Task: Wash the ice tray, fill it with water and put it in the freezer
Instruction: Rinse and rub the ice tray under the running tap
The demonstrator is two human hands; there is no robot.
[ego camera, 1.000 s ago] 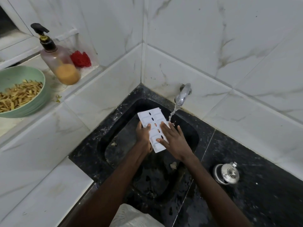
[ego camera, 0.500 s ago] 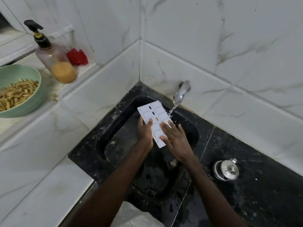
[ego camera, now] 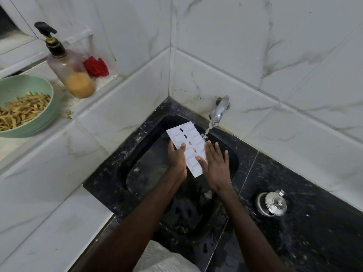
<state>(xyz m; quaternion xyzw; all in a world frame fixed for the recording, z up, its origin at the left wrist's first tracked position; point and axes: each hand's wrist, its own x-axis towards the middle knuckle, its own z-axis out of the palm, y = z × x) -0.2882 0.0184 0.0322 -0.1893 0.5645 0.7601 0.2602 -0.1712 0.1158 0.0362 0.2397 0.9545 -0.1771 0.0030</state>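
A white ice tray (ego camera: 188,142) with a row of oval holes down its middle is held tilted over the black sink (ego camera: 149,169). My left hand (ego camera: 177,156) grips its left edge, thumb on top. My right hand (ego camera: 216,165) lies flat with straight fingers against the tray's right side. Water runs from the metal tap (ego camera: 219,109) on the wall and falls by the tray's upper right edge, close to my right fingertips.
A pump bottle (ego camera: 68,69) of orange liquid, a red scrubber (ego camera: 96,66) and a green bowl (ego camera: 42,122) of food strips stand on the left ledge. A small steel lidded pot (ego camera: 272,204) sits on the black counter at right. Marble walls close the corner.
The tray has shifted slightly up and left, and the stream now falls by its right edge instead of onto my right fingers. My right hand slid along the tray's side.
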